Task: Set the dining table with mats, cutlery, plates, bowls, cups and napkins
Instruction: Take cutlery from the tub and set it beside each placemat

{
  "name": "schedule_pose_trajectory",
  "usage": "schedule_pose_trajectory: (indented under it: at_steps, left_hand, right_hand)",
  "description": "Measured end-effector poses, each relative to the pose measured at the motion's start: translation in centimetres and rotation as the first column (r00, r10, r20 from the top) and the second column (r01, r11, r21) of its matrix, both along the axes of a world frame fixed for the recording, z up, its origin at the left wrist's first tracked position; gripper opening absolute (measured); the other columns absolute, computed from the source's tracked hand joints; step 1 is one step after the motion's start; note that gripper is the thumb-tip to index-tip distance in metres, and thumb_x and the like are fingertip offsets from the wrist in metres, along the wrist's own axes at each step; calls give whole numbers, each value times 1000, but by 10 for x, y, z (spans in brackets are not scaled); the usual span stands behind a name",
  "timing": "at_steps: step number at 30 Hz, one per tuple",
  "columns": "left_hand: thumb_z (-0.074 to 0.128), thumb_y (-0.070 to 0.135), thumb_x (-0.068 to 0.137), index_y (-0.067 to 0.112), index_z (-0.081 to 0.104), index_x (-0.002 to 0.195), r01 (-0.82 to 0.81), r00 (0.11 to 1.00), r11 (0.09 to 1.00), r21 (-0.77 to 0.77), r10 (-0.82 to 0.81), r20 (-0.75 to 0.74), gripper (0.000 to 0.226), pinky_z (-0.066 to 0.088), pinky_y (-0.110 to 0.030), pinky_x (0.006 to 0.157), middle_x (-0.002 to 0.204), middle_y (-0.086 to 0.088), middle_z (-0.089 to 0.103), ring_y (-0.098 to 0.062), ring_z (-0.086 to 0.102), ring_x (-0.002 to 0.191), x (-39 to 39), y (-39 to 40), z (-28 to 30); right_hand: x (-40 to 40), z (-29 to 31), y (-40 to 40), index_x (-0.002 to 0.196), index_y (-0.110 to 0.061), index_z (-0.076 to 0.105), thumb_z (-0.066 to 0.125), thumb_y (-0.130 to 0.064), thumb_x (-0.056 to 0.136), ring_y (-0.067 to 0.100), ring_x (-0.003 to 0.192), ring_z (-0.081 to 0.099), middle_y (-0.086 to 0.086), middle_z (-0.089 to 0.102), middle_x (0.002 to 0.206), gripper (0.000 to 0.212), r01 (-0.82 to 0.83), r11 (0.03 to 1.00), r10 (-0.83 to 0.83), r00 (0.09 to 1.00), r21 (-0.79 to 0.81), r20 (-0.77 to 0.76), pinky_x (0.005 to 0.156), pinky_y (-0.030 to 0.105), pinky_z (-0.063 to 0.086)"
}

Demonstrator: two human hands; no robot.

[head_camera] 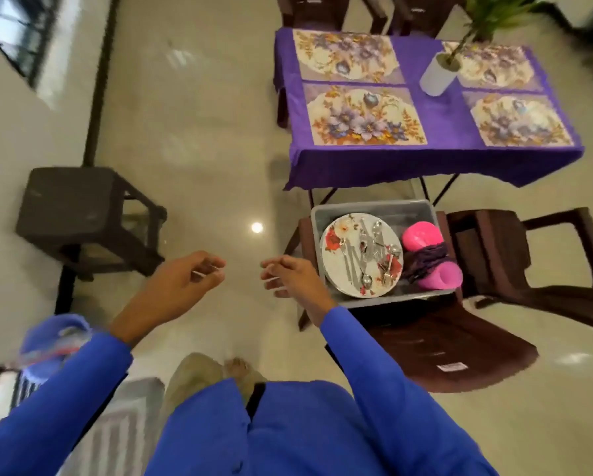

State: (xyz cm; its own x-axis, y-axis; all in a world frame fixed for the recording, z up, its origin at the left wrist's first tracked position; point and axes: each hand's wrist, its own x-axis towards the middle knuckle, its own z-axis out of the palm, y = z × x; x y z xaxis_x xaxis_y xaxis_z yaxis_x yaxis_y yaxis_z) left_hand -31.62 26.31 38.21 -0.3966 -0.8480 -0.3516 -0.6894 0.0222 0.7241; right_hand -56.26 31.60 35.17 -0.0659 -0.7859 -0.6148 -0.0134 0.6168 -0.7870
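The dining table (439, 159) wears a purple cloth and carries several floral mats, such as the near left mat (363, 115). In front of it a grey tub (374, 209) sits on a brown chair. Inside the tub lies a floral plate (336, 255) with cutlery (367, 255) on top, beside pink cups (422, 237) and dark purple napkins (425, 261). My left hand (188, 274) and my right hand (288, 274) hover over the floor left of the tub, fingers loosely curled, holding nothing.
A white vase with a green plant (437, 75) stands on the table between the mats. Brown chairs (528, 255) stand near the table, more at its far side. A dark stool (82, 214) stands at left. Glossy floor lies between stool and table.
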Motion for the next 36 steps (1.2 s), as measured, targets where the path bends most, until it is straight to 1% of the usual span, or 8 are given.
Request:
schedule_pose_trajectory:
  at_steps: [8,11,14,18,22,25,29,36]
  left_hand:
    - [67,39,100,37,69,113,319,947,944,86,-321,9,14,54,-23,81,105,18,73,0,71,89,3,-167,-57]
    - [67,35,101,39,68,111,450,891,884,128,-454,-3,11,48,-6,76,103,20,71,9,68,87,-22,-215,-62]
    - [70,28,100,31,73,111,589,805,793,158,-593,-27,12,44,-1,75,104,15,73,12,64,94,-65,-248,-60]
    - [72,22,98,27,74,106,711,695,676,196,-717,-49,9,44,-2,78,98,16,72,13,64,90,-138,-272,-69]
    - [71,27,99,35,69,104,871,465,457,182,-885,-4,10,47,-11,80,98,19,71,8,65,90,-224,-292,-100]
    - [68,34,101,31,70,113,904,381,381,191,-924,41,13,52,-16,81,105,14,73,1,67,95,-292,-309,-132]
    - [65,33,102,29,70,118,883,423,431,187,-902,82,17,52,-16,83,105,15,71,0,66,96,-366,-325,-185]
    - [67,25,101,27,72,111,840,511,494,224,-859,-25,11,47,-5,78,98,19,73,7,66,93,-443,-315,-265]
  right_hand:
    - [5,-35,-90,110,-17,75,58,-24,100,14,83,71,6,78,104,21,280,956,-267,954,87,-136,80,32,56]
    - [9,-35,-100,109,-21,75,57,-25,102,14,85,71,5,78,104,19,466,880,-456,882,87,-117,80,33,57]
    - [0,-30,-94,112,-20,75,59,-25,101,16,89,71,4,78,104,20,641,759,-633,767,114,-105,79,32,57]
    - [-30,-35,-75,109,-17,77,65,-25,99,21,90,72,11,77,105,17,863,481,-859,499,151,-116,89,43,59]
    - [-85,-61,-71,105,-17,78,66,-20,99,19,89,72,10,77,105,14,935,330,-913,351,129,-207,83,36,61]
    - [-143,-106,-81,103,-20,78,65,-17,100,20,92,73,0,76,103,14,904,425,-847,416,48,-332,82,33,58]
    - [-224,-187,-102,112,-17,77,65,-13,98,19,97,70,0,75,107,18,789,611,-650,547,66,-528,89,34,55]
    - [-287,-283,-108,130,-14,65,66,-21,97,34,115,61,11,65,125,34,459,878,-196,602,134,-774,86,47,56]
